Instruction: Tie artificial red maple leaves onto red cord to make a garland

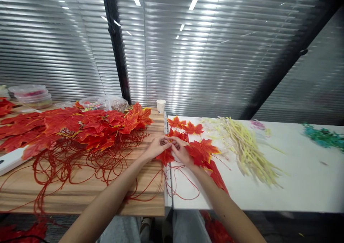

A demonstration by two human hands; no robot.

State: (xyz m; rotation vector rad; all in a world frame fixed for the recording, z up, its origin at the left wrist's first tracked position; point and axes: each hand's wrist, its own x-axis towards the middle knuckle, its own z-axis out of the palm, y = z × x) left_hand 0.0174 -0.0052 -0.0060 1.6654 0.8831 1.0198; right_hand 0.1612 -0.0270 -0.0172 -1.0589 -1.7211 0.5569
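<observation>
My left hand [156, 148] and my right hand [181, 150] meet over the seam between a wooden table [80, 196] and a white table [295, 185]. Both pinch the same strand of red artificial maple leaves [200, 150], fingers closed on it near its stem. A red leaf [165, 157] hangs just below my fingers. Thin red wire stems [177, 185] trail from the strand toward me. A large heap of red maple leaf strands [70, 126] with tangled wires lies on the wooden table to the left.
A pile of pale yellow plastic stems [245, 148] lies on the white table, with teal pieces [324, 137] at the far right. A white paper cup [161, 106] stands at the back. Clear plastic containers [33, 95] and bags [113, 103] sit at the back left. Blinds cover the windows.
</observation>
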